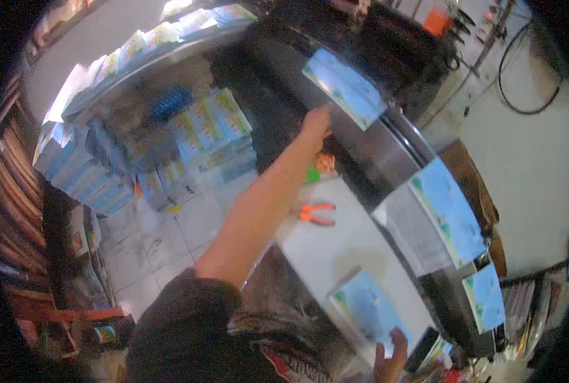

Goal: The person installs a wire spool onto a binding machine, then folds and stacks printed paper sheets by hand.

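My left arm stretches across the middle of the view, and my left hand [317,122] is at the edge of a dark machine bed [377,150], just short of a light-blue booklet [345,88] lying there. Its fingers are blurred and partly hidden. At the bottom right my right hand [391,359] has thumb and finger spread apart beside another blue booklet [367,305] on a white table [335,246]. Whether it touches that booklet I cannot tell. Orange-handled pliers [317,214] lie on the table between my hands.
More blue booklets [449,210] rest along the machine bed, one beside a grey-white sheet [415,233]. Stacks of booklets [211,127] stand on the tiled floor [131,246] at left. A row of booklets [150,38] lines a curved ledge. A black cable [502,76] loops at upper right.
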Demonstrator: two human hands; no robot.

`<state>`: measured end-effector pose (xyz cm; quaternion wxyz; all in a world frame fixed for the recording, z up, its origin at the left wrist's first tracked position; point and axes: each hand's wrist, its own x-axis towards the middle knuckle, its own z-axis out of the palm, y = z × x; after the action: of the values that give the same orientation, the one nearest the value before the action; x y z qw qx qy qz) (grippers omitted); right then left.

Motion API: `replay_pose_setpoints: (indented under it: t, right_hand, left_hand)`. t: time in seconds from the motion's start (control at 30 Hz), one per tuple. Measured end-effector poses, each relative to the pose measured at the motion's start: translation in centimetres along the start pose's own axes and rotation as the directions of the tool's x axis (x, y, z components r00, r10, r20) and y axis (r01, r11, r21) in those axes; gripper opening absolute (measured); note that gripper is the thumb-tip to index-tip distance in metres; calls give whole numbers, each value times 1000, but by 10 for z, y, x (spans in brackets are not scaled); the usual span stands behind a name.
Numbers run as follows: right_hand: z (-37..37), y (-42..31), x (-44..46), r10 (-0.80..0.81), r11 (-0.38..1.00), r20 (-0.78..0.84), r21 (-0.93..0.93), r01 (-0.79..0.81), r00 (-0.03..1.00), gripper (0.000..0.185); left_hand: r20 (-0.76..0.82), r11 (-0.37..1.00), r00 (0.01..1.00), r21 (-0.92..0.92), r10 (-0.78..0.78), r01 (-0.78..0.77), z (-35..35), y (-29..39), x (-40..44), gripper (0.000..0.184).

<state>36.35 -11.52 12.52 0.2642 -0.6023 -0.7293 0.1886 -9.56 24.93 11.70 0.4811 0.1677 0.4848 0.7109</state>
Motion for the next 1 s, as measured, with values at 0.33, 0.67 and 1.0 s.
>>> replay_pose_setpoints:
  t: [0.33,0.67,1.0]
  right_hand:
    - [-12,-11,-18,211,935,-33,-284,-211,977,36]
    - [-10,-34,30,214,971,-6,-105,-213,977,26]
    - [2,-56,83,-164,986,-86,13,166,983,23]
  left_hand:
    - [-1,885,1000,-465,27,-25,27,1,184,42]
    - [-34,969,982,-165,184,-187,-86,60,194,37]
    - [138,918,952,-335,272,-213,-122,62,-155,38]
